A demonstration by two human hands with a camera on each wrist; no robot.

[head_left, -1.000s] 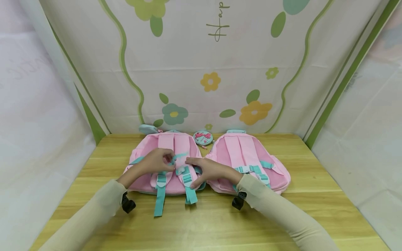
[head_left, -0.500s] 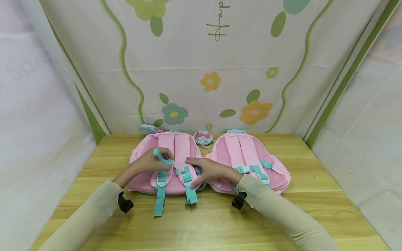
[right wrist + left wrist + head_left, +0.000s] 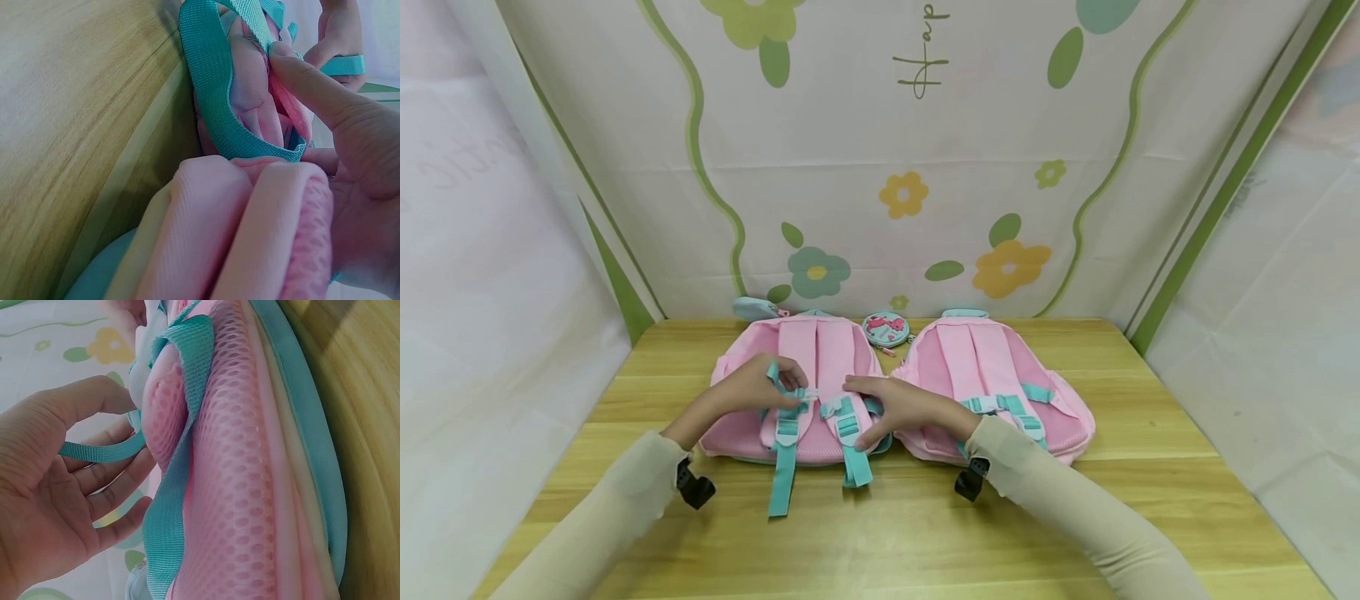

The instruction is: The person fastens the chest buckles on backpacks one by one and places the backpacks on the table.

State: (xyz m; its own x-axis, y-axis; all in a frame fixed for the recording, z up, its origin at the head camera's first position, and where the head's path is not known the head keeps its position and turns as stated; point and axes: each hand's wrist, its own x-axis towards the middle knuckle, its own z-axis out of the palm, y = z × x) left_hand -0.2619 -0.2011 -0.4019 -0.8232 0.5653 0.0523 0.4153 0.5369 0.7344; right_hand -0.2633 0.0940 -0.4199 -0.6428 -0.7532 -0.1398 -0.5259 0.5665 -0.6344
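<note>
Two pink backpacks lie side by side with their strap sides up. Over the left backpack, my left hand pinches a teal chest strap near its white buckle. The loose end of that strap loops over the fingers. On the same bag, my right hand grips the lower part of the right shoulder strap. In the right wrist view the thumb presses by the teal webbing; the other fingers are mostly hidden. Another white buckle piece sits just left of that hand.
The right backpack lies beside my right hand, its chest strap buckle across the shoulder straps. A round teal pouch rests between the bags at the back. Another pouch is at the far left. Printed fabric walls the wooden table.
My left hand has drawn back slightly left, and the teal strap end swung up, then settled over its fingers. The white buckle moved left with it. My right hand stayed in place.
</note>
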